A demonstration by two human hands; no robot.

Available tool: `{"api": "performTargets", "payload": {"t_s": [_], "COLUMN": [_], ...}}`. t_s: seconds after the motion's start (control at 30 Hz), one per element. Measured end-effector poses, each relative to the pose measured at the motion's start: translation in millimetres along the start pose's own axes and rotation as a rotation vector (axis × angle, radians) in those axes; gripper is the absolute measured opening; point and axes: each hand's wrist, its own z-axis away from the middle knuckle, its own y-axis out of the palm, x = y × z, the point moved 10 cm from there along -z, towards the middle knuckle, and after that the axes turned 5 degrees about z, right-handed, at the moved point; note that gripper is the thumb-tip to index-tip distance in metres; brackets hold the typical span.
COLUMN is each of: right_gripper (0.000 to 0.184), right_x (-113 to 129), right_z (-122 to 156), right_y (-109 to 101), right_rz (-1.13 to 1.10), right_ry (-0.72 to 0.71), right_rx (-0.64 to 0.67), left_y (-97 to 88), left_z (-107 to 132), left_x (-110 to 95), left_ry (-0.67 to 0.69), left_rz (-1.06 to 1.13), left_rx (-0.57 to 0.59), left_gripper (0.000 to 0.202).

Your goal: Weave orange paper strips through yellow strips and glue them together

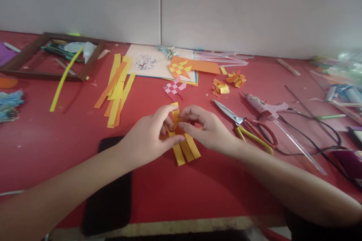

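Observation:
My left hand (149, 137) and my right hand (206, 128) meet at the middle of the red table (56, 147). Both pinch a small weave of yellow and orange paper strips (185, 148). The strips' loose ends fan out toward me below my fingers. One yellow strip end sticks up between my thumbs. Just beyond my hands lies a finished pink and white woven fish (174, 88), and further back an orange and yellow one (179, 69).
Loose yellow and orange strips (117, 88) lie left of centre. Scissors (244, 126) and a glue gun (266, 107) with its black cable sit right. A black phone (110, 196) lies under my left forearm. A wooden frame (26, 56) stands back left. Paper sheets (158, 64) rest by the wall.

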Motion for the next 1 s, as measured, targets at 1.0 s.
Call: {"api": "performTargets", "payload": {"t_s": [1.0], "right_gripper": [0.024], "right_x": [-2], "right_z": [19], "right_y": [-24], "right_rz": [0.000], "right_ry": [-0.232], "right_rx": [-0.106], "left_y": [-5.6], "left_z": [-10], "left_x": [22], "left_ry": [-0.239], "left_rz": [0.143], "left_rx": [0.010], "left_gripper": [0.016]}}
